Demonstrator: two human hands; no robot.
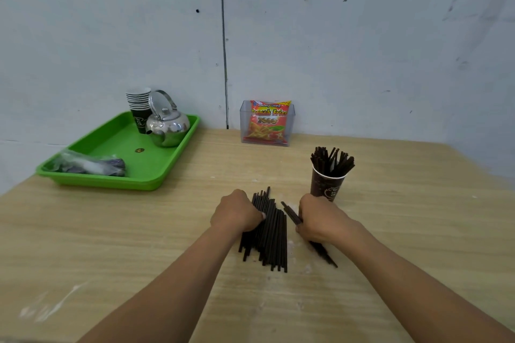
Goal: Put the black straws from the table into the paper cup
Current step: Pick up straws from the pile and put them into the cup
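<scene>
Head view: right hand [320,220] covers middle of gripped straws [291,214].

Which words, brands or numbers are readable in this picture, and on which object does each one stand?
"Kentang Goreng": snack packet, top, small.
"French Fries": same packet, large.
"2000": same packet, below.
Print on the paper cup holding straws: too blurred.
Print on the stacked cups: too blurred.

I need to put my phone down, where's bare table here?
Bare table lies between the green tray and the straw pile, and right of the paper cup. It is crowded where the left hand and right hand grip straws by the cup.
</scene>
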